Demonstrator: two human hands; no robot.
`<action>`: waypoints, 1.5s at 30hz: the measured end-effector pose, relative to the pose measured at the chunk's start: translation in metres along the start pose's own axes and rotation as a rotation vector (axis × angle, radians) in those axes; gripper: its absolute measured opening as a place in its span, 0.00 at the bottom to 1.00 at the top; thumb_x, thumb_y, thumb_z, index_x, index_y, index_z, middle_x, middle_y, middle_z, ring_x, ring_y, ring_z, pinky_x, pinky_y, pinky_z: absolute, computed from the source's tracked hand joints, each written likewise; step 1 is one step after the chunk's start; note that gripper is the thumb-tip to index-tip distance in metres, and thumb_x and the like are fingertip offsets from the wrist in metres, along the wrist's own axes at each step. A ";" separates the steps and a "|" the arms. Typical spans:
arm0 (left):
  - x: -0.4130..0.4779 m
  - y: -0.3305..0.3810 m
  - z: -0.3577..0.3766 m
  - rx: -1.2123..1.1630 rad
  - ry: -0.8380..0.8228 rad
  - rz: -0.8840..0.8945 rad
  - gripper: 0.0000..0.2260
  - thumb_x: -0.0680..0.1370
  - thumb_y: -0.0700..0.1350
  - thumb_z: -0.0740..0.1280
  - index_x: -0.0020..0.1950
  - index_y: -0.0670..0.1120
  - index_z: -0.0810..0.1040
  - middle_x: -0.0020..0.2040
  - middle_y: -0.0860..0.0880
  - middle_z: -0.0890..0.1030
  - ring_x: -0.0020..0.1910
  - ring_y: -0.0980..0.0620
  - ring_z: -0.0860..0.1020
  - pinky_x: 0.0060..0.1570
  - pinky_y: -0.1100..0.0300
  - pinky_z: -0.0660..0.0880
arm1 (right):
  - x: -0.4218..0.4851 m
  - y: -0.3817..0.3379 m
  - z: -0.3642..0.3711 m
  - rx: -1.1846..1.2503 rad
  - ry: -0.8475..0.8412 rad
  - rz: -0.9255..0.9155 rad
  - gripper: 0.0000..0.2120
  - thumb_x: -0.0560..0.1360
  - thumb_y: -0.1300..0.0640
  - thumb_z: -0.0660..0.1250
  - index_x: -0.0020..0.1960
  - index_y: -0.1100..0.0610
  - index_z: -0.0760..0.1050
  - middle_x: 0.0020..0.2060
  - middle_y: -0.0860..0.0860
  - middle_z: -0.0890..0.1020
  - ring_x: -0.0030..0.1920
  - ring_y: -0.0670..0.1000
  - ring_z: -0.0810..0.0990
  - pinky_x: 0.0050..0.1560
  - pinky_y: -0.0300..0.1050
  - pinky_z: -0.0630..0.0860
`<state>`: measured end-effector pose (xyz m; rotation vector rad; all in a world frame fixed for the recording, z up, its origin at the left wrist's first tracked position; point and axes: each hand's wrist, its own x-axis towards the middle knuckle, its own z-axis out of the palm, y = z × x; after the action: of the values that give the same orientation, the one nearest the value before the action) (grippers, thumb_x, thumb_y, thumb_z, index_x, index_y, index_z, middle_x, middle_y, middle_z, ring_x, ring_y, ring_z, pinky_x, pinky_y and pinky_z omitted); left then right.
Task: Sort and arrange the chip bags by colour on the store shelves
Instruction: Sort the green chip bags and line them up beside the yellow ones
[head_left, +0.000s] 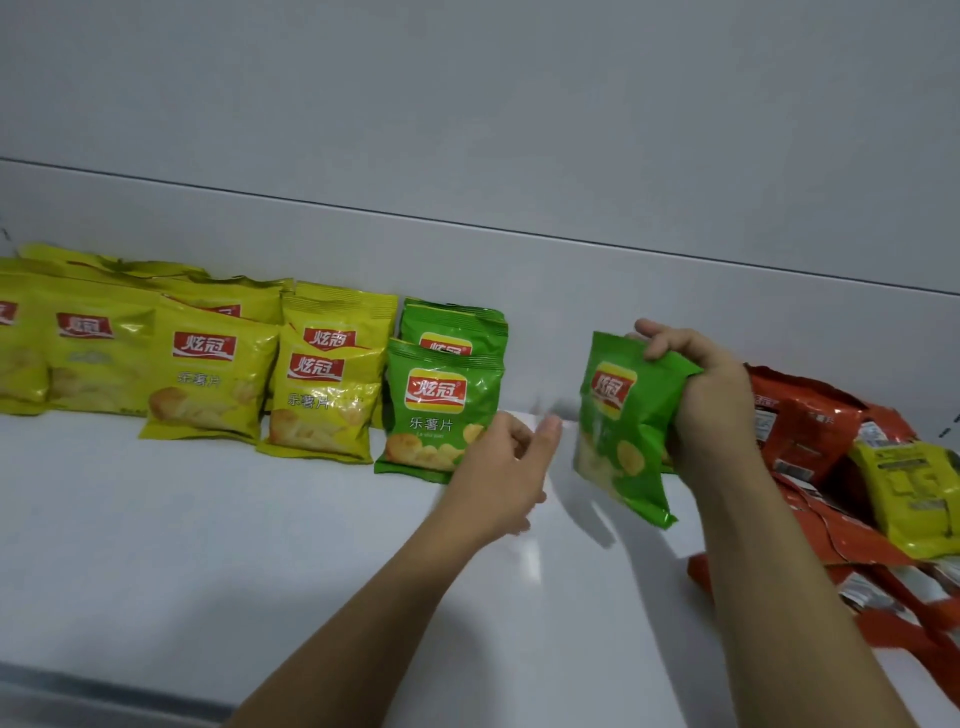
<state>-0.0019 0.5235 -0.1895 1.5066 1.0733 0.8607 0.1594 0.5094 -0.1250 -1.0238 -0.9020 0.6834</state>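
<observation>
On my feed, the left of the shelf (208, 519) carries the yellow bags (208, 374); they stand upright in overlapping rows against the back panel (519, 270), fronts towards me, and the leftmost run out of frame. Just right of them is the green pair (441, 410), one bag upright behind the other, the front one touching the last yellow pack. My left hand (498, 478) comes next, low over the shelf at the front green pack's lower right corner; its fingers are loosely spread and hold nothing, and I cannot tell whether it touches that pack. A bare strip of shelf lies between it and the green bag (623, 431), which is held tilted above the shelf, front facing left, its shadow on the white surface below. My right hand (711, 405) grips that bag by its right edge; the thumb is pressed on the top corner and the fingers are curled round behind. Nothing stands between this bag and the green pair except my left hand. At the far right the red bags (800, 415) lie in a loose heap, flat and crumpled, some hanging over the shelf's front edge; one yellow bag (914, 493) lies on top of the heap, back side up.
</observation>
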 end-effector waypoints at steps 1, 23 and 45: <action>-0.001 -0.003 0.003 -0.044 -0.073 -0.040 0.21 0.77 0.63 0.61 0.58 0.48 0.70 0.52 0.49 0.79 0.43 0.51 0.83 0.30 0.54 0.79 | -0.003 0.005 -0.001 0.141 -0.026 0.088 0.14 0.64 0.67 0.61 0.25 0.53 0.75 0.55 0.53 0.80 0.50 0.57 0.80 0.48 0.56 0.79; -0.004 -0.037 -0.030 0.359 0.463 0.396 0.16 0.73 0.59 0.70 0.57 0.54 0.76 0.40 0.58 0.79 0.36 0.58 0.77 0.40 0.56 0.77 | -0.018 0.046 -0.003 -0.343 -0.141 0.184 0.06 0.75 0.64 0.69 0.48 0.54 0.78 0.41 0.49 0.84 0.38 0.47 0.82 0.36 0.39 0.77; 0.017 -0.052 -0.048 0.885 0.574 0.460 0.23 0.66 0.46 0.78 0.58 0.48 0.76 0.58 0.46 0.74 0.57 0.45 0.72 0.54 0.50 0.72 | 0.039 0.094 0.020 -0.873 0.111 0.195 0.21 0.73 0.53 0.70 0.63 0.57 0.68 0.54 0.55 0.81 0.53 0.57 0.79 0.48 0.47 0.74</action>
<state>-0.0499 0.5581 -0.2311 2.3829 1.6960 1.2721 0.1536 0.5856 -0.1947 -1.9240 -1.0293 0.3699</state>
